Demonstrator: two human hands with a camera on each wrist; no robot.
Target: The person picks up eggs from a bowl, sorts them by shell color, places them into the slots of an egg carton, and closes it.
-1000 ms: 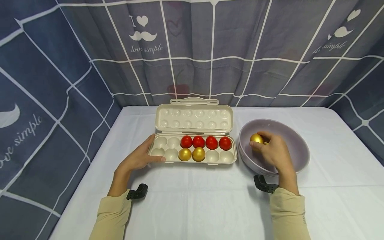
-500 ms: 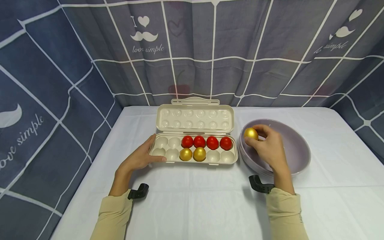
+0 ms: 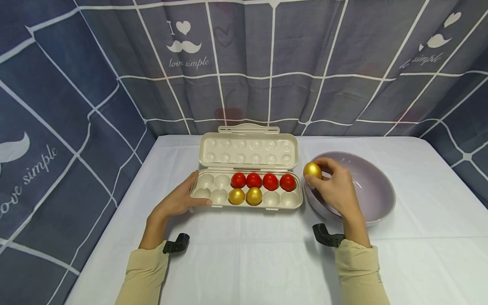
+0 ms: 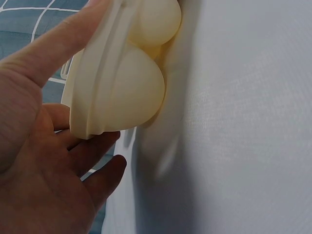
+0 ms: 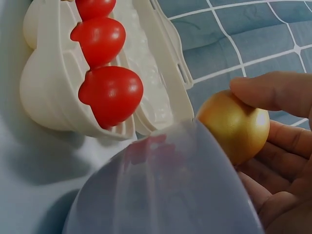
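An open cream egg carton (image 3: 288, 198) lies on the table, with its lid (image 3: 248, 150) tipped back. Several red eggs (image 3: 270, 181) fill part of its back row, and two golden eggs (image 3: 253, 196) sit in the front row. My left hand (image 3: 176, 200) grips the carton's left end, thumb along the front edge and fingers around the far side. Above the left rim of a pale purple bowl (image 3: 375, 188), my right hand (image 3: 337, 188) pinches another golden egg (image 3: 312, 170) between thumb and fingers. The right wrist view shows this golden egg (image 5: 236, 126) just beyond the bowl's edge.
A white cloth (image 3: 244, 254) covers the table. Behind it and on the left hangs a dark checked curtain (image 3: 244, 63). The bowl stands close beside the carton's right end. Each wrist wears a black band (image 3: 328, 235).
My right hand has lifted the golden egg from inside the bowl and carried it left to the rim nearest the carton. The left hand keeps its hold on the carton.
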